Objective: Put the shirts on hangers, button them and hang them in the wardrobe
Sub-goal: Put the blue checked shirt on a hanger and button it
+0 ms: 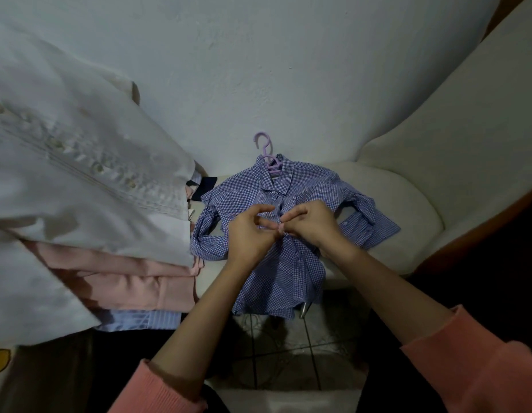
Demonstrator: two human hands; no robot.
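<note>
A small blue checked shirt (306,186) lies face up on a cream armchair seat (407,204), with a purple hanger (266,150) inside it and the hook sticking out above the collar. The top button below the collar looks fastened. My left hand (250,231) and my right hand (312,220) meet at the shirt's front placket around mid-chest. Each hand pinches one edge of the placket between thumb and fingers. The button between the fingertips is hidden.
A stack of folded shirts sits at the left: a white one (80,174) on top, pink ones (124,278) beneath, a light striped one (139,320) at the bottom. The armchair's back and arm (452,114) curve round at the right. Tiled floor (282,347) lies below.
</note>
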